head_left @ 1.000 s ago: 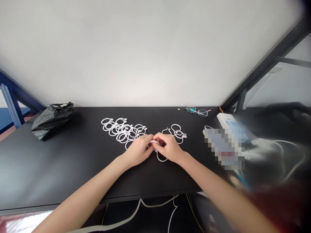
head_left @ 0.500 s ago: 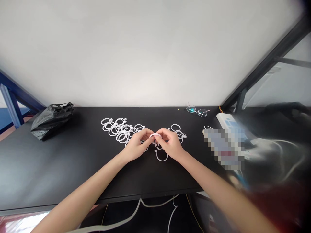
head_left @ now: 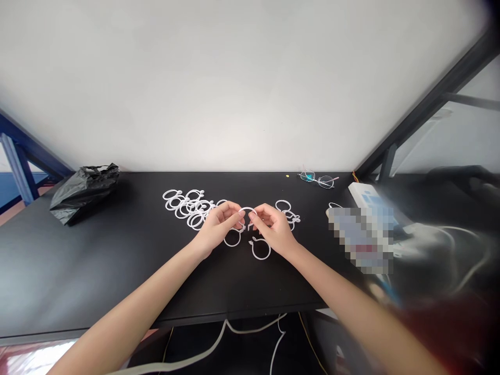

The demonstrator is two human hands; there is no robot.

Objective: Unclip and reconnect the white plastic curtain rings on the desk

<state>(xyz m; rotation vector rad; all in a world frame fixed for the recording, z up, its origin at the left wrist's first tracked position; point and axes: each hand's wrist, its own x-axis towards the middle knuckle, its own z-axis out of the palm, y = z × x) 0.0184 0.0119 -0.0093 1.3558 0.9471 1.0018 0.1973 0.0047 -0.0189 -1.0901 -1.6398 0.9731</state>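
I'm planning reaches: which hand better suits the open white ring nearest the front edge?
Probably the right hand: the open white ring lies nearer it than the left hand; both hold another ring.

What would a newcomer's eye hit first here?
First, the two bare hands at the centre: the left hand and right hand pinch one white ring between them, above the black table. Next, the overlapping cluster of similar white rings, just beyond the left hand and toward the left. Then the crumpled black plastic bag at the table's far left.
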